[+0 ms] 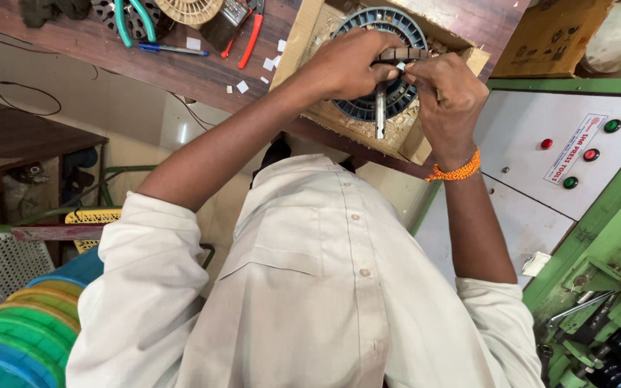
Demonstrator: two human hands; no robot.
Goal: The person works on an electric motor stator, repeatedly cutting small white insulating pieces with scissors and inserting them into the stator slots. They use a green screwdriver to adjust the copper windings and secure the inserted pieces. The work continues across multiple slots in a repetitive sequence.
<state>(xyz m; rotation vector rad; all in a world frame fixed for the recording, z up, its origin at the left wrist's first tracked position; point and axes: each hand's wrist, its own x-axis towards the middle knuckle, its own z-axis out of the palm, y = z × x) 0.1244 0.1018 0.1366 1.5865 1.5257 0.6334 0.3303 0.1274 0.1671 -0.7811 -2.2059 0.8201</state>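
Pale shirt (pixel 325 287), both hands' fingers (pixel 368 68) pinching dark toothed strip (pixel 402 54) over round slotted stator (pixel 379 65)

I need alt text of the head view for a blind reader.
Both hands, left hand and right hand, work at a round slotted metal core in a cardboard box on a wooden bench; pliers lie nearby.

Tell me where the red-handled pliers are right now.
In the head view, the red-handled pliers lie at the top on the dark wooden bench, left of the cardboard box, with the green-handled pliers further left.
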